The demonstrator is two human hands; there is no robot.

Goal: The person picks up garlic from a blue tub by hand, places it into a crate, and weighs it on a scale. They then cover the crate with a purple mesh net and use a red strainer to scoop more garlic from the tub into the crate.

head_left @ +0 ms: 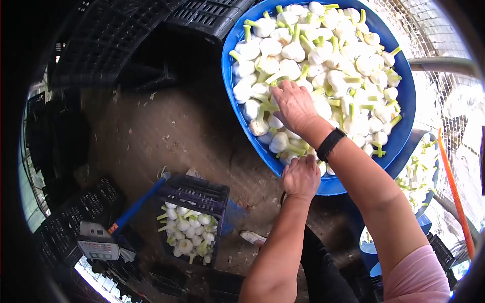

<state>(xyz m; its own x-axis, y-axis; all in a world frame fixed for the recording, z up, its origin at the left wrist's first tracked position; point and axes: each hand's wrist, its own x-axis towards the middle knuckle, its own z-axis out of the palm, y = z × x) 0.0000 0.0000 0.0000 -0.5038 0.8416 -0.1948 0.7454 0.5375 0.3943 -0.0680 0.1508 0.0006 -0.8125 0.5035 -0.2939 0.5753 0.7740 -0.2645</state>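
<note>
A large blue tub point(404, 121) is heaped with white garlic bulbs point(323, 55) that have short green stems. Over the heap's near left part, my right hand point(294, 103) is closed with bent fingers on a garlic bulb, which is mostly covered by the hand. A dark band sits on that wrist. My left hand point(301, 177) rests at the tub's near rim, its fingers curled in against the bulbs there. Whatever those left fingertips grip is hidden.
A dark plastic crate point(197, 189) of garlic stands on the dirt floor, near a scale point(99, 247) with a blue post. Another garlic-filled container point(419, 171) is at right. Black crates point(202, 20) are stacked behind; wire mesh point(429, 25) borders the right.
</note>
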